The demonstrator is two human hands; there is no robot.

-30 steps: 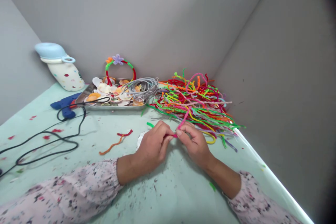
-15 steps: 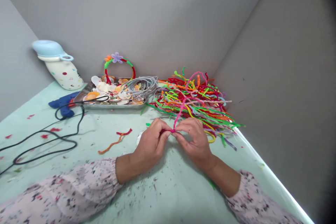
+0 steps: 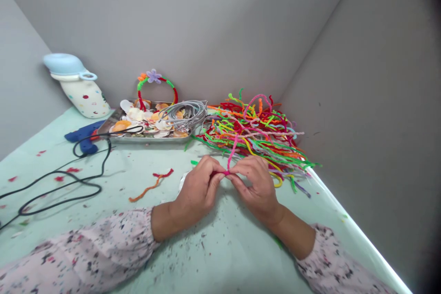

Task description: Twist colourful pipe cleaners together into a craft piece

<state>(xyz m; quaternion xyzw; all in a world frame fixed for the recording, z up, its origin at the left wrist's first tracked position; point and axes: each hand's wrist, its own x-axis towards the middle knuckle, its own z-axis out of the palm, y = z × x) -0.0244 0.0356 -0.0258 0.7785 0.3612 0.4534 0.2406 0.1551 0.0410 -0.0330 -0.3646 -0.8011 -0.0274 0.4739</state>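
Observation:
A bright pink pipe cleaner (image 3: 232, 153) is pinched between both hands above the table, one length of it sticking up and away from me. My left hand (image 3: 199, 188) is closed on it, thumb against fingers. Close by on the other side, my right hand (image 3: 257, 186) pinches the same piece, the fingertips of both hands nearly meeting. The part inside the fingers is mostly hidden. Just beyond lies a big heap of coloured pipe cleaners (image 3: 255, 124). Left of my hands, a short orange and red twisted piece (image 3: 151, 187) rests on the table.
A metal tray (image 3: 155, 139) of seashells stands at the back, with a coil of grey wire (image 3: 188, 112) and a flowered pipe-cleaner hoop (image 3: 175, 92) on it. A blue glue gun (image 3: 84, 137) with a looping black cord (image 3: 98, 183) lies left. Behind it leans a bottle (image 3: 81, 92).
The upright pink length has shifted slightly, and its far end looks shorter and lower. Both hands keep their pinch in almost the same place.

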